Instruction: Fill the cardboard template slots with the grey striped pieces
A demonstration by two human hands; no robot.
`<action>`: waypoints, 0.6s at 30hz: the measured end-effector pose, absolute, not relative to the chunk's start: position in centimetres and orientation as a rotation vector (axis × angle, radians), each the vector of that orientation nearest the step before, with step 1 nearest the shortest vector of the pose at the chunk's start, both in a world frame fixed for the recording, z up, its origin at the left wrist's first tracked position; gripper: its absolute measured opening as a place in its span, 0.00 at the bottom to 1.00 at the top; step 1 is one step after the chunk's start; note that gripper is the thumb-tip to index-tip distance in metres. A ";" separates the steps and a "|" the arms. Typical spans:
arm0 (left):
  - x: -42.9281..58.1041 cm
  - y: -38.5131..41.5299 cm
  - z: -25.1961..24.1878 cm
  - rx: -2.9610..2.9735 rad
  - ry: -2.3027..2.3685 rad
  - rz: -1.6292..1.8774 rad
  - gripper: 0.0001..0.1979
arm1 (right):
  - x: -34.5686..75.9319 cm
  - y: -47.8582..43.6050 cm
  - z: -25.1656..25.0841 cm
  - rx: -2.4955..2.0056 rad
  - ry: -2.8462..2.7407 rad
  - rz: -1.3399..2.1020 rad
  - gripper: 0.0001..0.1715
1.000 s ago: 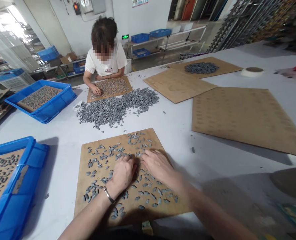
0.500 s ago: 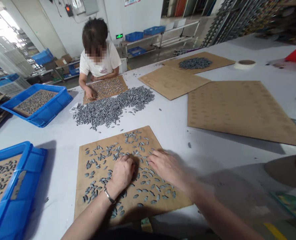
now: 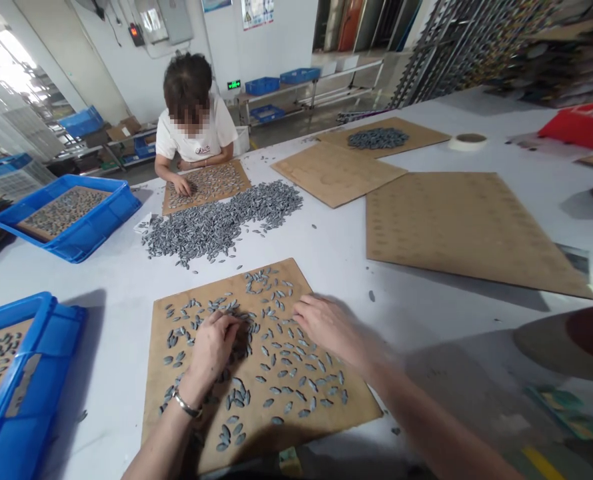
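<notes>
A brown cardboard sheet [image 3: 176,427] lies before me, scattered with small grey leaf-shaped pieces [image 3: 278,421]. On the right they lie singly in loose rows; to the left they sit in denser clusters. My left hand [image 3: 211,350], with a silver bangle at the wrist, is over the sheet's middle left. Its fingers are curled together, pointing down among the pieces. Over the right edge, my right hand [image 3: 329,330] has its fingertips drawn together close to single pieces. Whatever either set of fingertips holds is hidden. A heap of the same pieces [image 3: 191,233] lies beyond the sheet.
Across the table a person [image 3: 196,130] works at another covered sheet [image 3: 206,183]. Blue trays [image 3: 69,400] [image 3: 83,247] stand at left. Bare cardboard sheets [image 3: 466,227] [image 3: 336,173] lie at right, near a tape roll [image 3: 467,142] and a red container [image 3: 571,127].
My left hand has shifted left across the sheet, uncovering pieces in the middle. My right hand stays near the right edge. The whole view has shifted slightly.
</notes>
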State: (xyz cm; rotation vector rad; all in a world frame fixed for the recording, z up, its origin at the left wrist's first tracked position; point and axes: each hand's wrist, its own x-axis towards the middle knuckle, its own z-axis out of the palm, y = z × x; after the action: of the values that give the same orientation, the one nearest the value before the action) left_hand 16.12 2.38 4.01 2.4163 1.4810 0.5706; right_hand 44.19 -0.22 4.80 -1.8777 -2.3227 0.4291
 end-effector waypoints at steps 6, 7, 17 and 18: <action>17.2 2.4 3.9 2.424 1.474 0.454 0.08 | 42.3 2.2 4.7 -1.875 -2.404 0.411 0.14; 17.5 2.5 3.9 2.427 1.475 0.438 0.08 | 42.1 2.5 4.7 -1.893 -2.399 0.398 0.13; 19.4 3.5 4.1 2.508 1.382 0.437 0.09 | 45.6 3.8 5.7 -1.902 -2.188 0.611 0.17; 19.4 3.5 4.1 2.509 1.375 0.438 0.09 | 46.2 3.7 5.9 -1.919 -2.152 0.606 0.17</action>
State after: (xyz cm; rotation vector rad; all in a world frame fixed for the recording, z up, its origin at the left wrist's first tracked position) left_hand 19.43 3.53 4.13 2.5094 1.3752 0.4376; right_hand 46.20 3.69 5.92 -1.9187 -2.1517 0.6064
